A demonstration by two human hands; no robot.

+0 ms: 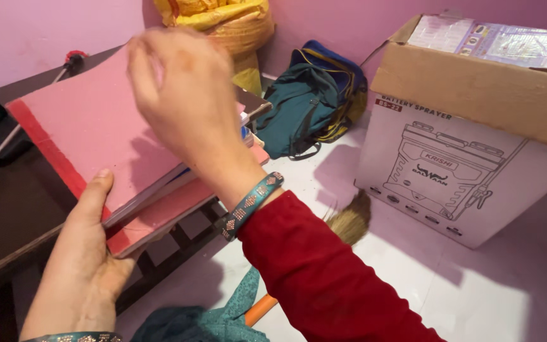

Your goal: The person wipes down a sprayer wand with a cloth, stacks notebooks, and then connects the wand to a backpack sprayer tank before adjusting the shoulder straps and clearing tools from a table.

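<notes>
Cardboard box (470, 133), white-fronted, stands right of pink folders (96, 126).

A stack of flat boards (90, 133) is seen lying on a desk (14, 215) at the left, its near corner jutting past the desk's edge. The left hand (83, 266) is placed at that near edge, thumb on top, while the right hand (185, 95) is raised above the stack. Behind the stack, a filled sack (235, 31) is set against the wall, with a backpack (311, 101) on the floor just to its right. Further right, a large carton (457, 171) is stood on the floor (476, 285). A broom (343, 225) is laid on the floor between desk and carton.
</notes>
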